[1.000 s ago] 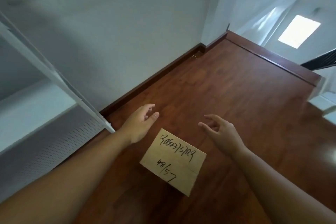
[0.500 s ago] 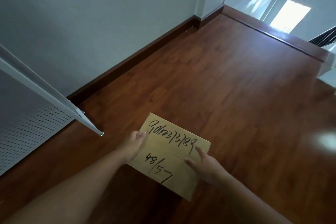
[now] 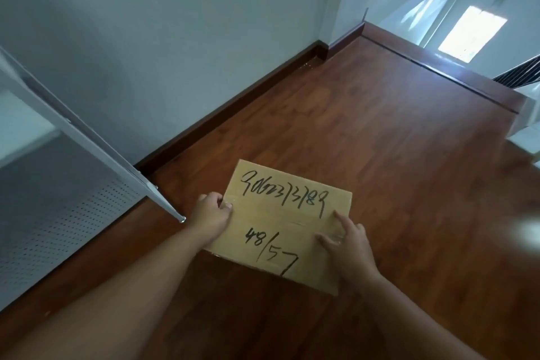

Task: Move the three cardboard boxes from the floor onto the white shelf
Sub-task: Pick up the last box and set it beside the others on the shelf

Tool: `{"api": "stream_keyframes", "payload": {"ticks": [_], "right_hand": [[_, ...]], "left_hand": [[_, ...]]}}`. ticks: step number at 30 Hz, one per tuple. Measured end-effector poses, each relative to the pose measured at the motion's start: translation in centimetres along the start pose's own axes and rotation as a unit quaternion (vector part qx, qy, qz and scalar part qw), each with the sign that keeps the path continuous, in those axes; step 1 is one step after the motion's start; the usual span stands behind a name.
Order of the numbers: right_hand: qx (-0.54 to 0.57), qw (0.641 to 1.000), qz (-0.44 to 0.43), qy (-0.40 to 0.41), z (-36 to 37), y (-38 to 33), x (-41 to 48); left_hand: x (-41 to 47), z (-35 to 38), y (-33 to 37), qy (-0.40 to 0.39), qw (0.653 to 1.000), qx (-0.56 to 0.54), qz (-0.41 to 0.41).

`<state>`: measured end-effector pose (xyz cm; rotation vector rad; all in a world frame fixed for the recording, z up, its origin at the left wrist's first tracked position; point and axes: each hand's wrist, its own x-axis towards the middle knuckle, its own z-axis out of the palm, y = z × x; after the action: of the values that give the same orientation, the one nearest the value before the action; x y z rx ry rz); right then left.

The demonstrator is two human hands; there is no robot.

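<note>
One cardboard box (image 3: 287, 213) with black handwritten numbers on its top is in the lower middle of the head view, over the wooden floor. My left hand (image 3: 211, 215) grips its left edge, thumb on top. My right hand (image 3: 350, 245) grips its right side, fingers spread on the top face. The box looks larger and closer than before, apparently lifted. The white shelf (image 3: 58, 204) stands at the left, its slanted post (image 3: 96, 146) ending near my left hand. No other boxes are in view.
A grey wall with a dark baseboard (image 3: 233, 108) runs behind the box. The reddish wooden floor (image 3: 394, 169) stretches right to a raised step (image 3: 438, 67). A bright window and a dark railing (image 3: 520, 73) sit at the far right.
Both hands went from hovering open above the box to gripping its sides. The box now appears larger and nearer, raised toward me, and the view has tilted back up.
</note>
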<state>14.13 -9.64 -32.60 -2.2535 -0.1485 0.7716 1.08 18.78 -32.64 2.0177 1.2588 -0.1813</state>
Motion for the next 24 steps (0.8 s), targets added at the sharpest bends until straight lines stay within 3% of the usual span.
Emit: {"api": "stream_keyframes", "payload": {"ticks": [4,12,24], "right_hand": [[0.013,0.998,-0.057,0.032,-5.9,-8.6,-3.4],[0.028,0.990,-0.136,0.021,-19.6,-26.1,-12.0],[-0.081,0.951,-0.297,0.015,-36.1,-48.6,-26.2]], "left_hand": [[-4.4,-8.5,5.1,0.007,0.999,-0.028,0.022],[-16.6,-26.5,17.0,0.071,0.993,-0.078,0.048],[-34.6,-50.1,27.9,0.106,0.963,-0.240,0.060]]}}
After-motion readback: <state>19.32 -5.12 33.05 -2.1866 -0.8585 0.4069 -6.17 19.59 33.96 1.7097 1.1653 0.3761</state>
